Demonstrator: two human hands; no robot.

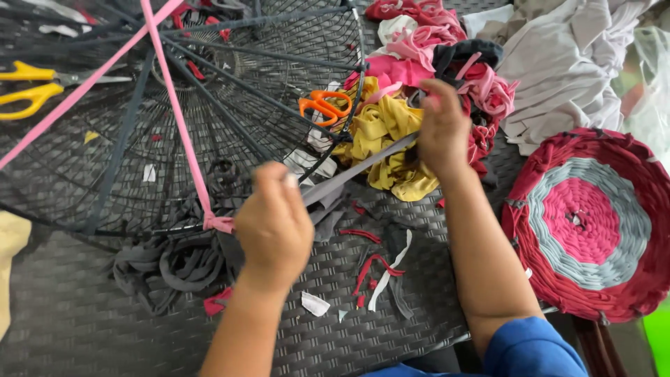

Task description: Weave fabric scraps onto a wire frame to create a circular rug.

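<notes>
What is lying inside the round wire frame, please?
Inside the wire frame lie orange scissors, yellow scissors, and small fabric scraps. Grey strips and a pink strip stretch across it. The left hand covers part of the rim.

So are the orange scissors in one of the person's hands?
No, the orange scissors lie on the wire frame, while both the left hand and right hand grip a grey fabric strip.

Bright, even daylight, soft shadows; edges bend slightly, hands perhaps motion-blurred.
</notes>
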